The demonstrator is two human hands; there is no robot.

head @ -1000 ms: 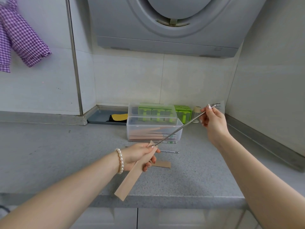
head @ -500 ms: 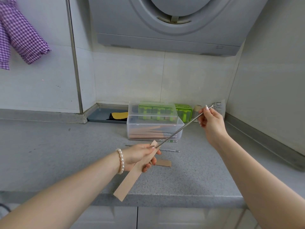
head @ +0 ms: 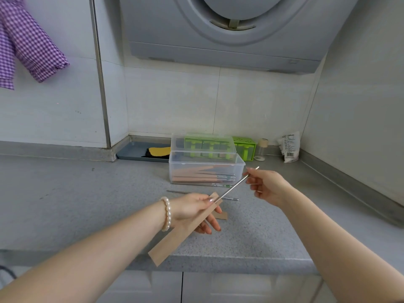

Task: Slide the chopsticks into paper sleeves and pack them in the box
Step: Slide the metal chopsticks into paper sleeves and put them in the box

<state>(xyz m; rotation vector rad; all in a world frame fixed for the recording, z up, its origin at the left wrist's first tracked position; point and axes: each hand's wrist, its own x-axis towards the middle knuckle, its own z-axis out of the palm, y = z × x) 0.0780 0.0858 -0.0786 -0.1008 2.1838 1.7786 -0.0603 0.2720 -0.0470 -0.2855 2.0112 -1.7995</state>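
Where the metal chopstick (head: 237, 185) meets the brown paper sleeve (head: 184, 230), we see its lower tip already inside the sleeve's open upper end, while the rest of the rod slants up and to the right, clear of the counter (head: 87, 204). The left hand (head: 192, 209) holds the sleeve in the air near the counter's front edge, its fingers (head: 213, 220) closed around the paper, thumb on top near the mouth and the others beneath; the sleeve's lower end hangs out past the edge. The right hand (head: 267, 188) pinches the chopstick near its upper end between thumb and fingertips, the short tip of the rod sticking out beyond them.

Just behind the hands, a second loose chopstick (head: 175, 192) lies flat on the counter, and another paper sleeve (head: 222, 216) lies beside the left hand's fingers, mostly hidden by them. Further back stands the clear plastic box (head: 206, 170), open, with several sleeved chopsticks stacked inside; its lid (head: 203, 142) leans upright behind it. A pearl bracelet (head: 166, 213) circles the left wrist. Behind the box we make out a green container (head: 244, 145), a small jar (head: 261, 148), a white packet (head: 289, 148) and a grey tray (head: 135, 152) against the wall. A purple checked cloth (head: 28, 47) hangs at the upper left.
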